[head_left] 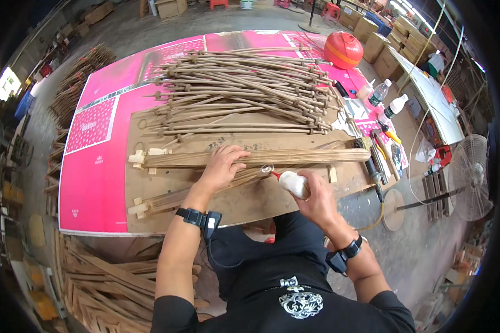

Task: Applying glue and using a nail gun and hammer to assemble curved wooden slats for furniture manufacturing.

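My left hand (222, 166) lies over a long wooden slat (305, 157), its thumb and fingers closed about the slat's edges. In my right hand (318, 201) is a white squeeze bottle (294, 185) with a red nozzle, tilted so that the nozzle points left toward the wood. At the nozzle tip shows a small shiny clear round thing (267, 168), too small to name. A second set of slats (178, 197) lies at a slant nearer me. Small pale wooden blocks (138, 158) sit at the slats' left ends.
Beyond the slats a heap of thin wooden rods (244, 89) covers the brown board (250, 208) on a pink-covered table (94, 194). A red round container (343, 50), bottles (379, 92) and hand tools (380, 150) stand at right. A fan (472, 177) is farther right; wood (111, 277) is stacked lower left.
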`<state>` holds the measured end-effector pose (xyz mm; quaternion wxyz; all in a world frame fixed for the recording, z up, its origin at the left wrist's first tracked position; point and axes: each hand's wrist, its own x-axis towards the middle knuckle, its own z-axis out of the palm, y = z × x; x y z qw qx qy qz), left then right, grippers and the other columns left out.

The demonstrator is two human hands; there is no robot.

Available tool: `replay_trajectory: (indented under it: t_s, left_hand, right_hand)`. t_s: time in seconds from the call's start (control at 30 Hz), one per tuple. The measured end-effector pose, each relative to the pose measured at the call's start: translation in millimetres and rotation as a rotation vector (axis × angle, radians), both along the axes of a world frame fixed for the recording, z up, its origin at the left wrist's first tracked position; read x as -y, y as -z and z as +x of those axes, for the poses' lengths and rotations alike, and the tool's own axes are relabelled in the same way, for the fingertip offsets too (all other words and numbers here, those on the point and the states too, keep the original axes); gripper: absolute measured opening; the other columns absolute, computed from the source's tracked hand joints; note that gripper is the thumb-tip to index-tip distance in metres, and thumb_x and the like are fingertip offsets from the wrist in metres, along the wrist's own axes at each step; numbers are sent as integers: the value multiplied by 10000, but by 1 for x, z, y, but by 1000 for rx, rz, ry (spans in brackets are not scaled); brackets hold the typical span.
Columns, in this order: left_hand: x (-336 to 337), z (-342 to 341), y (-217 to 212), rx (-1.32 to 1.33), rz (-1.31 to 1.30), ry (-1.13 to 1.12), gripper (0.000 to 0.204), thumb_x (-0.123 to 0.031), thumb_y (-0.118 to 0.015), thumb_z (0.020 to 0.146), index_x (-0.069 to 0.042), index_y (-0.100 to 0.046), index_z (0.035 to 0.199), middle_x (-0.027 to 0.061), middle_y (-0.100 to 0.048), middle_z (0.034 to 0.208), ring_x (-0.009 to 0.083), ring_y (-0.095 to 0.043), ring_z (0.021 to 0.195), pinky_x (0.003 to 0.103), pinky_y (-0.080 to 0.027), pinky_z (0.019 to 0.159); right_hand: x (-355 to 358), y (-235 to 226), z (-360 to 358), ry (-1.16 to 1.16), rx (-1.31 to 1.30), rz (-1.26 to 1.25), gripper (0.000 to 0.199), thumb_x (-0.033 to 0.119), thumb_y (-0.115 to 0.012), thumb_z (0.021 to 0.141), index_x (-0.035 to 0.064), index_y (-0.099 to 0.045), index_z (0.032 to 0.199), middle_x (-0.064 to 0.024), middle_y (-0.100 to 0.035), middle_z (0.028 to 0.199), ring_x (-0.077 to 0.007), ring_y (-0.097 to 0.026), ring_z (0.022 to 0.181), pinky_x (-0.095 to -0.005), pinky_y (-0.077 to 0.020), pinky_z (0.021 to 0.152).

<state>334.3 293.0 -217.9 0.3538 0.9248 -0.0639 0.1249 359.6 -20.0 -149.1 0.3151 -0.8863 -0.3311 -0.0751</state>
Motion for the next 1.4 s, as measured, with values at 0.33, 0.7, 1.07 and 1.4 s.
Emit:
replay_trajectory:
  t_s: [0.33, 0.7, 1.07, 1.4]
  left_hand:
    - [2, -2, 4, -30, 39, -8, 338, -199, -749, 911, -182, -726, 1248, 74, -659, 1316, 305, -548, 1327, 507, -328, 1194]
    - [8, -6, 28, -43, 86, 17, 341, -164, -762, 877, -158, -741, 1217, 77, -672, 1283, 329, -557, 1268, 495, -365, 1151]
    - [10, -7, 29, 11, 122, 26, 331, -179, -764, 880, -141, -739, 1208, 84, -676, 1267, 324, -580, 1239, 516, -366, 1160]
    - [16, -7, 28, 52, 171, 14, 415, -201, -758, 892, -118, -686, 1293, 108, -649, 1312, 329, -554, 1281, 525, -350, 1184]
  right_hand:
    - [6, 13, -8, 23, -163, 211, 492, 112, -861, 810, 25, -611, 1225, -171, -703, 1056, -367, -706, 954, -434, -569, 846]
    - [108, 10, -27, 73, -1272, 1293, 695, 162, -860, 717, 14, -567, 1329, -122, -651, 1262, -284, -636, 1174, -405, -471, 1086]
    - [115, 31, -26, -50, -1297, 1538, 835, 226, -898, 715, 15, -548, 1443, -126, -688, 1231, -291, -680, 1131, -444, -534, 1036]
    - [66, 60, -24, 15, -578, 462, 637, 128, -898, 802, 54, -563, 1339, -81, -657, 1203, -229, -658, 1136, -377, -528, 995]
